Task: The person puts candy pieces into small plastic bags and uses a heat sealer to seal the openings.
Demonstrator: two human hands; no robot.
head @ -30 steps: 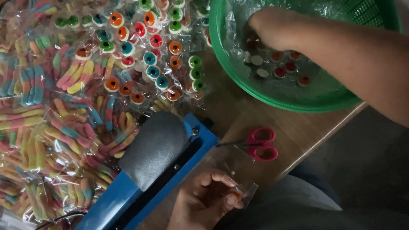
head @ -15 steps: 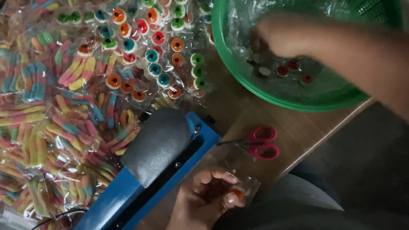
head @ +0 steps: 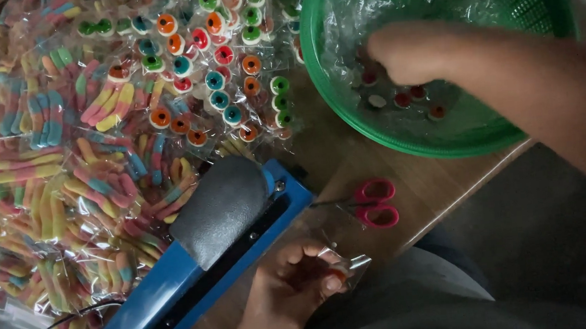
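My left hand pinches a small clear plastic bag with a bit of orange candy inside, low in the view beside the blue heat sealer. My right hand reaches into the green plastic basket, its fingers curled over loose round candies lying on clear plastic film. What the fingers hold is hidden.
Pink-handled scissors lie on the wooden table between sealer and basket. Bags of round eye-shaped gummies and striped gummy worms cover the left. A black cord runs at the lower left. The table edge cuts diagonally on the right.
My right hand has shifted slightly inside the basket, over the candies. My left hand still holds the small bag in about the same place.
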